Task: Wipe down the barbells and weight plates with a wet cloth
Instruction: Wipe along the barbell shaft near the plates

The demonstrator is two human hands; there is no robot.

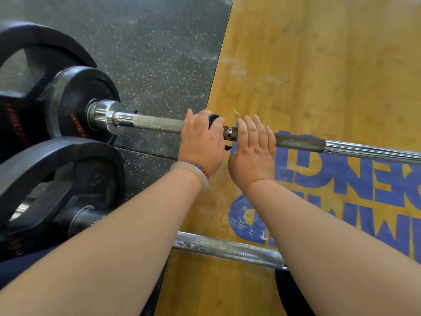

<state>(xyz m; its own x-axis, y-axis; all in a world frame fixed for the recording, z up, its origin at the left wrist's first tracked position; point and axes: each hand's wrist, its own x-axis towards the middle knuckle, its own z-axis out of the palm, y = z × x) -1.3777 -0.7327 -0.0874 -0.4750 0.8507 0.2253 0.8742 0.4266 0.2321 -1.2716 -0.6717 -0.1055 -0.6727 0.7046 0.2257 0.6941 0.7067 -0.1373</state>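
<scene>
Gripping the far barbell (157,123), the left hand (201,142) has its fingers curled over the knurled shaft. A dark blue cloth (213,119) is trapped between palm and bar, and only a fold of it shows past the fingers. Just right of the left hand, the right hand (251,151) lies flat across the same shaft, fingers straight and together, grasping nothing. A short bare section of shaft separates the two hands. Left of the left hand, the shaft runs to the black weight plates (79,99). A pale bangle (193,173) sits on the left wrist. A second barbell (227,248) lies nearer the body, under both forearms. Beneath the hands is a wooden platform (319,65) with blue lettering (341,179); speckled rubber flooring (159,53) lies left of it.
</scene>
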